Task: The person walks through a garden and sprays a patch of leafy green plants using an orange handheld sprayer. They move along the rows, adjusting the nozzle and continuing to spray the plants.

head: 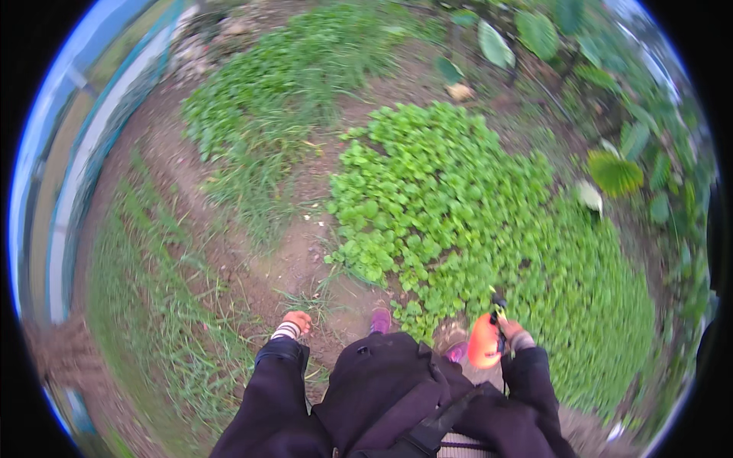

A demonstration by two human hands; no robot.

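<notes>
My right hand point(509, 328) is closed round the black top of an orange spray bottle point(484, 343), which hangs beside my right shoe over the edge of a bed of leafy green plants point(446, 189). My left hand point(298, 322) hangs over bare soil near a tuft of grass-like leaves, its fingers curled; whether anything lies within them cannot be made out. Between the hands, my purple shoes point(380, 320) show below a dark coat point(383, 389).
Grass-like plants point(154, 286) grow in rows on the left, and more leafy greens point(246, 91) stand ahead. Large-leaved plants point(615, 172) line the right side. A pale wall or barrier with blue-green edges point(86, 154) curves along the far left. Bare soil point(286, 257) runs between the beds.
</notes>
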